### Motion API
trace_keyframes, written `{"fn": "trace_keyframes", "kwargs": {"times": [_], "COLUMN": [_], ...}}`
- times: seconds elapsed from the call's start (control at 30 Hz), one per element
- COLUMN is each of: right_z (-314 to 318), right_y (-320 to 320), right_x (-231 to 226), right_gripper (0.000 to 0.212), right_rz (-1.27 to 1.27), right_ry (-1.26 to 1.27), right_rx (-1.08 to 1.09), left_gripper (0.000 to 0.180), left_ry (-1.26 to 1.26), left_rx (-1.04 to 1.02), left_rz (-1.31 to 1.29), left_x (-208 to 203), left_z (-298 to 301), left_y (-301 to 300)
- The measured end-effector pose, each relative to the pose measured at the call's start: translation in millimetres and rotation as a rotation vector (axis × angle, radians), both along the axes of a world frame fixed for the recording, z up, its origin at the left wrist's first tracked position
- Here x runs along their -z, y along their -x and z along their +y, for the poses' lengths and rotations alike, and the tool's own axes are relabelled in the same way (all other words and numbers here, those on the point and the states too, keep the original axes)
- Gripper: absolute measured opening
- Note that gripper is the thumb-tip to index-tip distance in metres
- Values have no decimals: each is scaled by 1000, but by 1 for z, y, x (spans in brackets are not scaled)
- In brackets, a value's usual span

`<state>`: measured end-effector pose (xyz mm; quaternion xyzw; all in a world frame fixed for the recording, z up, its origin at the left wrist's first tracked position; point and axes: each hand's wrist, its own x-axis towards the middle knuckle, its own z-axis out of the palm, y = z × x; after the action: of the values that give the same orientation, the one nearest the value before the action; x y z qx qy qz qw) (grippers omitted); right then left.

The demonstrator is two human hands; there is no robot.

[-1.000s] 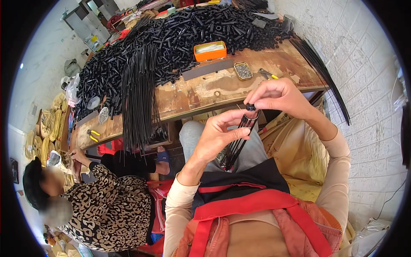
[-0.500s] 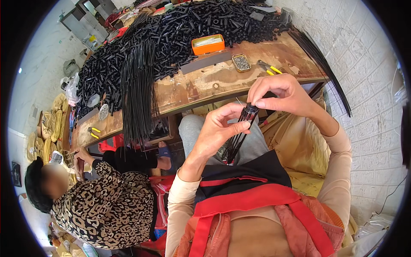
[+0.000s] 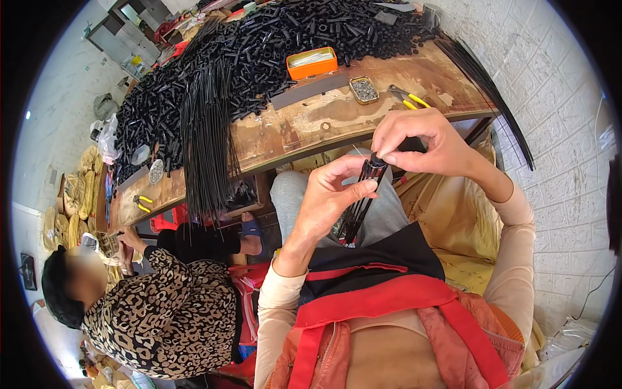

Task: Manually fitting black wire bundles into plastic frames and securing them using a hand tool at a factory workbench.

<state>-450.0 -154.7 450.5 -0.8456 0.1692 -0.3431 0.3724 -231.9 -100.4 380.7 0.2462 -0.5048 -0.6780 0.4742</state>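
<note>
Upright in front of my lap is a bundle of thin black ribs point(image 3: 358, 212) with a round black cap point(image 3: 376, 159) at its top, much like an umbrella frame. My left hand point(image 3: 330, 194) is closed around the ribs just below the cap, thumb across the front. A thin pale wire or pin point(image 3: 357, 151) sticks up beside the cap. My right hand point(image 3: 421, 139) pinches at the top of the cap with thumb and fingers. Under its curled fingers shows a dark black piece point(image 3: 413, 145); its kind is partly hidden.
On the wooden table point(image 3: 311, 126) lie heaped black tubes point(image 3: 265, 55), long black rods point(image 3: 208, 129), an orange box point(image 3: 312, 63), a small metal tin point(image 3: 364, 90) and yellow-handled pliers point(image 3: 409, 97). A co-worker point(image 3: 162, 305) sits at left; a brick-patterned wall point(image 3: 551, 129) stands at right.
Both hands stay at the cap with nearly the same grip. The view has shifted slightly, and the co-worker's head appears a little farther right.
</note>
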Motion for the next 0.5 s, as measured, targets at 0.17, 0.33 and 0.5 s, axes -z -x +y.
{"fn": "trace_keyframes", "kwargs": {"times": [0.17, 0.33, 0.5], "right_z": [2, 8, 12], "right_y": [-2, -4, 2], "right_x": [8, 20, 26], "right_gripper": [12, 24, 23], "right_rz": [-25, -194, -283], "right_ry": [116, 20, -174], "right_rx": [22, -22, -22], "left_gripper": [24, 23, 16], "left_ry": [24, 44, -24], "left_rx": [-58, -89, -31], "left_rz": [14, -7, 104], "left_x": [0, -1, 3], "left_z": [4, 9, -1], "left_y": [4, 10, 8]}}
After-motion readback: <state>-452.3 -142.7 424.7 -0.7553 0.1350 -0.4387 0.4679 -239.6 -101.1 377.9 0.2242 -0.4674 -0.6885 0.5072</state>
